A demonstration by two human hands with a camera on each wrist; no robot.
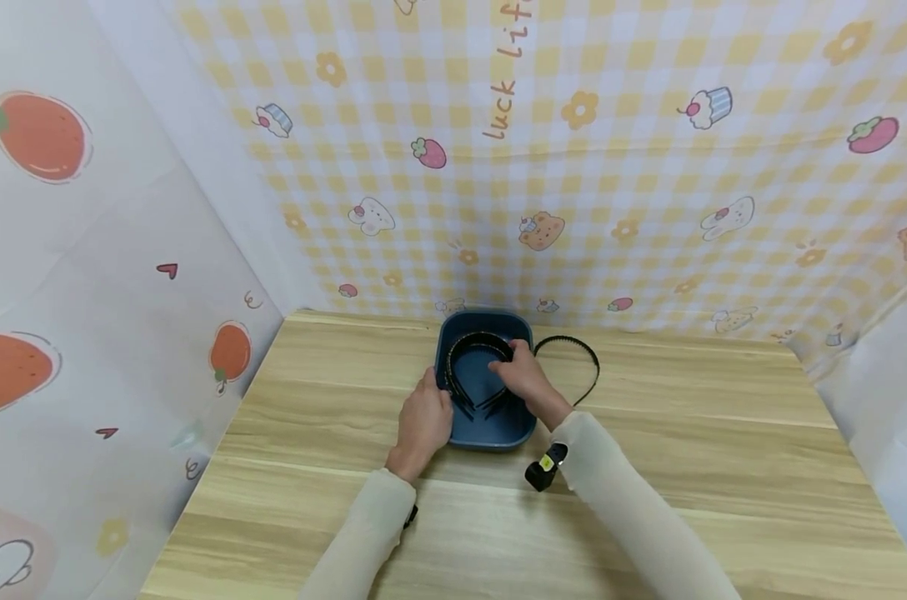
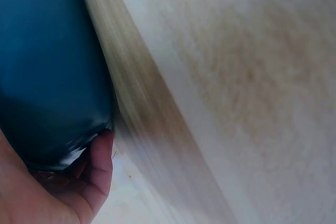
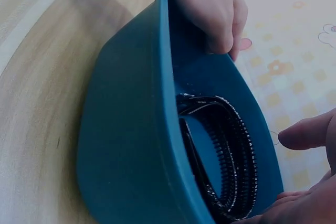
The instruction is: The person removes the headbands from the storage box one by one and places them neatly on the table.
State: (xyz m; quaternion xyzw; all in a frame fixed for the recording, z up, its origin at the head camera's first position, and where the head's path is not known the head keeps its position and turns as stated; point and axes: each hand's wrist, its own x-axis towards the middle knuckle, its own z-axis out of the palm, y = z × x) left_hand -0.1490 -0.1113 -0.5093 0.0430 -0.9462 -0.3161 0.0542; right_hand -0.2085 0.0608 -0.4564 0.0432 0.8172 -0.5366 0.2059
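A dark blue plastic bin [image 1: 491, 435] stands on the table with several black headbands [image 1: 478, 338] curved inside it, some with a toothed inner edge. My left hand [image 1: 426, 414] grips the bin's left rim; in the left wrist view its fingers [image 2: 101, 166] curl against the bin wall. My right hand [image 1: 530, 379] is over the bin's right side, thumb stretched apart from the fingers. The right wrist view shows its fingers close to the headbands [image 3: 247, 145] and rim; contact is unclear. Another thin black toothed headband [image 1: 598, 367] lies outside, right of the bin, partly hidden by the right hand.
The light wood table [image 1: 686, 467] extends around the bin. A yellow checked cloth wall [image 1: 618, 192] rises close behind the bin, and a white printed wall [image 1: 123, 250] stands at the left. A black wrist camera [image 1: 541, 475] hangs beside the right sleeve.
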